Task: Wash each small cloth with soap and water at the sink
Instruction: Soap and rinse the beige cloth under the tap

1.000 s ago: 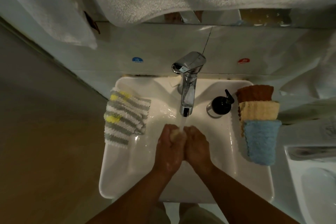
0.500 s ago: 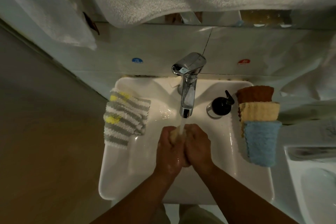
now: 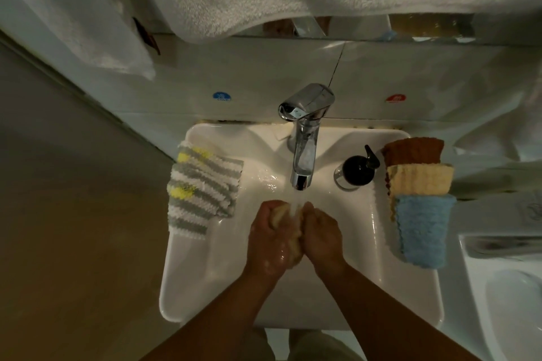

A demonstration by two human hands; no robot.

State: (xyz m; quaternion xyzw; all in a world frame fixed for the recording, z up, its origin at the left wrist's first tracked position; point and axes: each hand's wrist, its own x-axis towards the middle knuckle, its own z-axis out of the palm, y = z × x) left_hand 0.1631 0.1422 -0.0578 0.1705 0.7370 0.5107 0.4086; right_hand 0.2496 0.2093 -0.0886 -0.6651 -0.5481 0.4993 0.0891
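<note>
- Striped cloths [image 3: 202, 190] sit just left of the left hand [image 3: 271, 239].
- Both hands, right hand [image 3: 322, 236] included, are squeezed round a wadded yellowish cloth [image 3: 293, 255] under the running tap [image 3: 303, 155], so I'd say scrub/rinse stage.
- Next up, I'd guess: wring it, then grab from the stack [image 3: 416, 196] right of the right hand.

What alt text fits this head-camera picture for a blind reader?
The left hand and right hand squeeze a yellowish cloth under the running tap over a white sink. Striped cloths lie on its left rim; brown, yellow and blue cloths on its right.
</note>
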